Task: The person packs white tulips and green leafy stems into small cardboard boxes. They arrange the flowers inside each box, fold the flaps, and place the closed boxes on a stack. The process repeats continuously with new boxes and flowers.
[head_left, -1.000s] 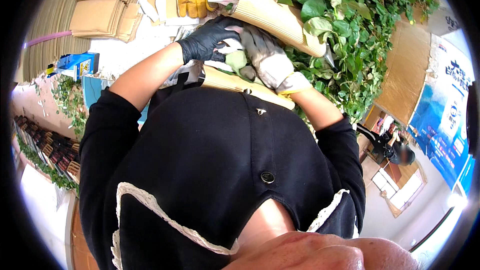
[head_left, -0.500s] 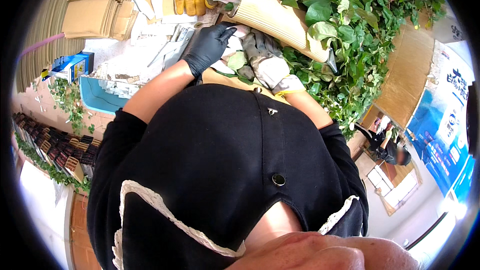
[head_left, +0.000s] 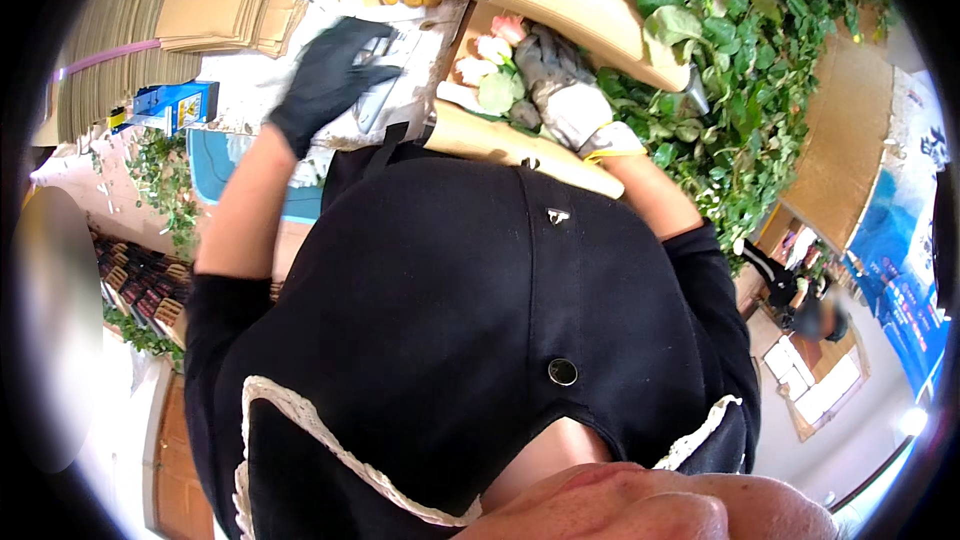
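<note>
- My black-gloved left hand (head_left: pixel 330 85), blurred, is over the table (head_left: pixel 240 70), left of the cardboard sheet's (head_left: pixel 510 146) left edge; fingers and thumb spread, nothing visible between them.
- My grey-gloved right hand (head_left: pixel 562 80) lies against the roses (head_left: pixel 500 65); I can't tell how tightly it's curled or what it grips.
- The roses' heads lie near the sheet's left edge.
- A wrapped bundle (head_left: pixel 585 15) lies along the sheet's far edge.

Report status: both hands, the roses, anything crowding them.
Left hand open, apart from the roses. Right hand beside the blooms, grip unclear. Roses lying on tan cardboard; cardboard-wrapped bundle close beyond.
</note>
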The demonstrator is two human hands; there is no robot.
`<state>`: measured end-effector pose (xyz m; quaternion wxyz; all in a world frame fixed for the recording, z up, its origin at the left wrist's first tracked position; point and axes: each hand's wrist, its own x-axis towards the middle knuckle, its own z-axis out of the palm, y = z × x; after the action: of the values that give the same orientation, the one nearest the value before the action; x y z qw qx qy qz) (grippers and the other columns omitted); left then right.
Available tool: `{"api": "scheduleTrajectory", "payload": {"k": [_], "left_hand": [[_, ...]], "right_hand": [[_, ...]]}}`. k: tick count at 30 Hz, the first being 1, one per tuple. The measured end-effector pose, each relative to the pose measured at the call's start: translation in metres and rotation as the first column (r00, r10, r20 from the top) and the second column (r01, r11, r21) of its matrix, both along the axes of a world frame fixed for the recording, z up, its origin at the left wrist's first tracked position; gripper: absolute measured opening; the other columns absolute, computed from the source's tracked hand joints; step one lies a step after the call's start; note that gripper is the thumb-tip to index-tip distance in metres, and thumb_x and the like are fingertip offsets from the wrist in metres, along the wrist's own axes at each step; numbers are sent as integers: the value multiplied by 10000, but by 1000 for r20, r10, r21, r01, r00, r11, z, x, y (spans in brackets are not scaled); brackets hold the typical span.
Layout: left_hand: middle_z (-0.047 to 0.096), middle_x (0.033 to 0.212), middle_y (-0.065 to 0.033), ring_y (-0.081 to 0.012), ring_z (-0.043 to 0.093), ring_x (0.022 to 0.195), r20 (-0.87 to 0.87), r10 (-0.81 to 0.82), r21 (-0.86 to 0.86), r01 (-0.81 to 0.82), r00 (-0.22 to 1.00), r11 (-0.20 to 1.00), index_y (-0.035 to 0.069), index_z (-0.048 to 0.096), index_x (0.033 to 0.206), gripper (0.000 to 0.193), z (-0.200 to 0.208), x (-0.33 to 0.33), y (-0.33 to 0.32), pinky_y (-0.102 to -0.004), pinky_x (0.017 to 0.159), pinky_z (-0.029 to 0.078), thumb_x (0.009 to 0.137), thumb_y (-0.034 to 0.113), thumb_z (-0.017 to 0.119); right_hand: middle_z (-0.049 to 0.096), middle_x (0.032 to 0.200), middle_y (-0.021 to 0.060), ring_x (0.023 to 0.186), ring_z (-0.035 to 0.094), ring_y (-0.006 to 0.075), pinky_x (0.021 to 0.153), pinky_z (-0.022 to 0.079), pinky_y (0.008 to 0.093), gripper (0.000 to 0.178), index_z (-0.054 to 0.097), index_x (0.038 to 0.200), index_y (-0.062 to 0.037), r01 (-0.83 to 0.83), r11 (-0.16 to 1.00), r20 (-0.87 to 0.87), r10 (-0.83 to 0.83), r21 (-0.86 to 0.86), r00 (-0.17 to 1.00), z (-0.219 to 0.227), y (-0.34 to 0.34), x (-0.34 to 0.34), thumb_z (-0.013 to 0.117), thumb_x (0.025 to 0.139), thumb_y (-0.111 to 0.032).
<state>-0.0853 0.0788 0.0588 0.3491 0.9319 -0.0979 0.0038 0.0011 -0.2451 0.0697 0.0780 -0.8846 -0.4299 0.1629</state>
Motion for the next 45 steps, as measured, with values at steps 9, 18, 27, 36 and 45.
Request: {"api": "scheduleTrajectory", "payload": {"k": [9,18,27,36,45], "left_hand": [[705,1005,-116,-161,675,934,-548,-131,-274,-30,826,961,17,654,1109,232,-25,19,55,-311,860,542,913,137,690],[710,1028,-127,-231,687,978,-443,-215,-413,15,870,911,77,691,1145,251,-41,12,39,-336,894,543,896,66,666],[592,1267,-124,-299,540,1218,-153,-457,-474,340,876,812,124,584,1359,571,-23,30,-68,-395,1054,427,837,255,775],[633,1029,-147,-307,629,957,-315,-486,-588,234,815,774,26,632,1227,451,-47,43,-62,-389,928,517,827,176,778],[617,910,-89,-294,567,878,70,-442,-342,437,894,832,190,685,1260,438,-48,42,-79,-387,811,484,825,179,739]], "right_hand": [[451,1367,268,1263,470,439,1080,382,493,717,407,1324,13,-20,998,-3,20,58,1000,14,6,3,749,768,-284],[419,1450,223,1336,431,413,1130,352,469,845,316,1497,-102,22,999,-36,-21,27,999,3,-1,2,746,792,-284],[586,1314,188,1226,559,354,1046,449,404,595,515,1386,-95,106,961,-181,-60,257,982,57,-13,7,707,832,-196],[671,946,162,864,663,341,777,544,424,476,503,1389,-206,-230,970,-220,210,-72,953,88,35,2,508,916,-155],[700,917,129,861,684,347,752,549,432,222,700,1046,-134,-112,936,-316,0,-334,949,106,-13,14,605,871,-231]]}}
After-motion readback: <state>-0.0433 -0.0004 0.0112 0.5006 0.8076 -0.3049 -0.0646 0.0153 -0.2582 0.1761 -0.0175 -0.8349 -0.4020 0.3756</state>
